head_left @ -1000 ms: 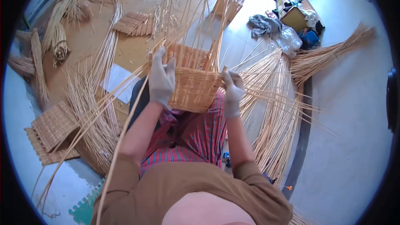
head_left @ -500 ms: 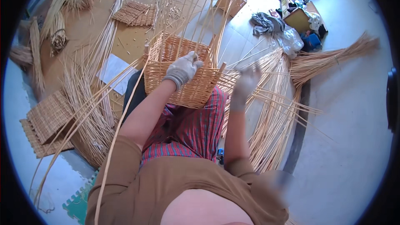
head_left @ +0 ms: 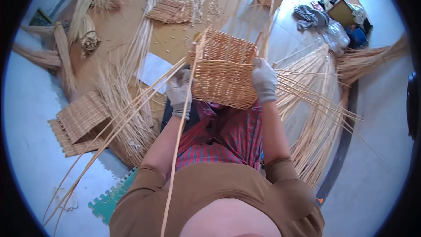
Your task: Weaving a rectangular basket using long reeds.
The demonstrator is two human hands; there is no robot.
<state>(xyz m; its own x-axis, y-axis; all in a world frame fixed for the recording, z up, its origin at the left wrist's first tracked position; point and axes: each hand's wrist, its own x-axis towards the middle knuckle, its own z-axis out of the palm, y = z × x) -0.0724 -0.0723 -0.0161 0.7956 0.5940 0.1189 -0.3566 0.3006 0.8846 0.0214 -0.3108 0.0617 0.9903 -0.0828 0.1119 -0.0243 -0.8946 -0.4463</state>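
A half-woven wicker basket stands above my lap, its woven side turned toward me. Long loose canes rise from its rim and others stick out left and right. My right hand, in a pale knitted glove, grips the basket's right edge near the upper corner. At the basket's left side, my left hand, gloved the same way, has its fingers curled against the edge by the outgoing canes; part of its grip is hidden. One long cane passes in front of that hand down toward my chest.
Bundles of loose canes lie left and right of me. Woven panels rest at the left, another woven mat farther off. A white sheet is beside my left hand. Clothes and a plastic bag sit at the far right.
My left hand has gone from the basket's front rim to its left side. My right hand has come in from the right onto the basket's right edge. The whole view has shifted.
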